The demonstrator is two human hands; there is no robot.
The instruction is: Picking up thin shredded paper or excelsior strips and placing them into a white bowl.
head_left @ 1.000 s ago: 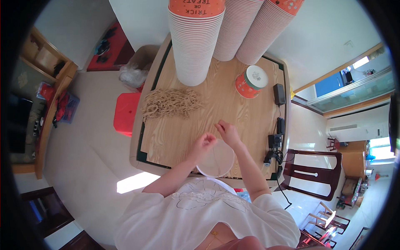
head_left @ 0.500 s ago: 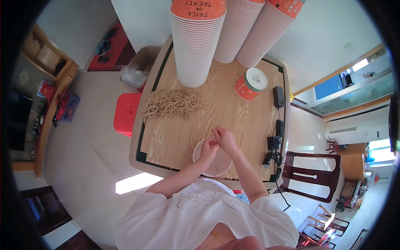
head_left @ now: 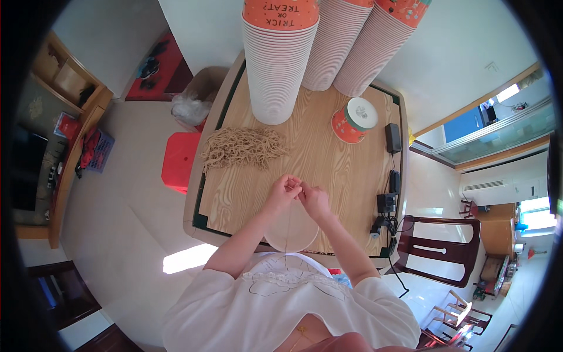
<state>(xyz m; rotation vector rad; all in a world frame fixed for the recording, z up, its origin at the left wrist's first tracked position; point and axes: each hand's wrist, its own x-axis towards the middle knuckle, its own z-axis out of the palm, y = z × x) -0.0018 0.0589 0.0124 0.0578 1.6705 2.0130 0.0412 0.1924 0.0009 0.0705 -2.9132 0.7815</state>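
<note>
My left hand [head_left: 284,190] and my right hand [head_left: 315,201] meet fingertip to fingertip over the wooden table, both pinched closed on a thin tan string. The string [head_left: 288,224] runs down from my fingers across a pale round paper bucket [head_left: 302,232] at the near table edge, close to my body. My forearms and hands cover parts of that bucket. A heap of loose tan strings [head_left: 243,148] lies beyond my left hand. Farther right stands a small orange-and-green paper bucket [head_left: 347,125] with a white round top.
Tall stacks of white-and-orange paper buckets [head_left: 277,70] rise at the far side of the table [head_left: 328,158]. Black power adapters [head_left: 386,202] and cables lie along its right edge. A red stool [head_left: 179,161] stands left, a dark wooden chair [head_left: 437,248] right.
My left hand has moved up and left, out from over the bucket, with the fingertips now meeting my right hand's. The bucket has shifted slightly left, and the string across it now shows.
</note>
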